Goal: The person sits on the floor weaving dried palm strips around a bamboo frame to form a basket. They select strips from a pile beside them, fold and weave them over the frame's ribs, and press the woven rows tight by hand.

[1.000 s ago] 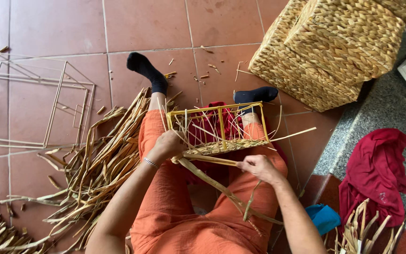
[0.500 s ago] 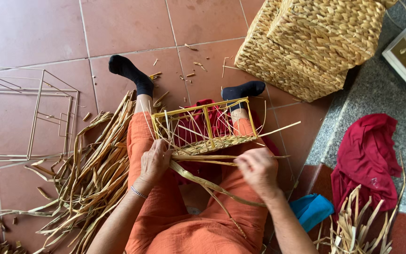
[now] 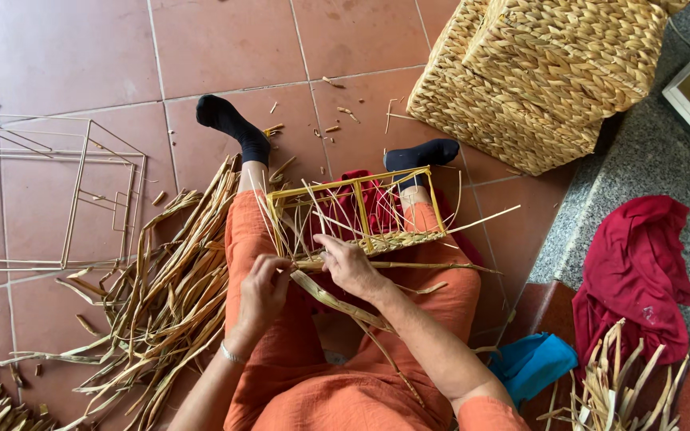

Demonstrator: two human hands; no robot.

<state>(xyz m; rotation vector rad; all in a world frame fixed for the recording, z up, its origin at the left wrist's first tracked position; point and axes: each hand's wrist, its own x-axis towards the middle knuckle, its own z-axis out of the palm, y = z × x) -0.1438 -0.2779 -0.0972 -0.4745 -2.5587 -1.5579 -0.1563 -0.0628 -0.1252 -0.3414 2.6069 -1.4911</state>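
**Two hands at a half-woven frame basket**

The person sits on the tiled floor [image 3: 81, 56] with legs stretched out, and the wire frame [image 3: 357, 209] rests across the lap, between the knees and the black socks. The left hand [image 3: 263, 286] bends at the wrist, fingers curled in and pinching a flat straw strip [image 3: 337, 302] at the near left corner of the frame. The right hand [image 3: 349, 265] lies just beside it, palm down, fingers clenched on the woven band along the frame's near edge; the two hands nearly touch.

The frame is a box of thin yellow rods, open on its sides, with a tight plaited row of pale straw along the bottom and loose stiff strands sticking out at angles. The held strip is broad, dry and slightly twisted, trailing down over the orange trousers [image 3: 281, 375].

To the left lies a heap of dried straw [image 3: 169, 303], long, flat and tan, and beyond it bare wire frames [image 3: 73, 191]. Two finished baskets [image 3: 537, 72], thick and braided, stand at upper right. A crumpled red cloth [image 3: 636, 271] and a blue cloth [image 3: 533, 363] lie at right
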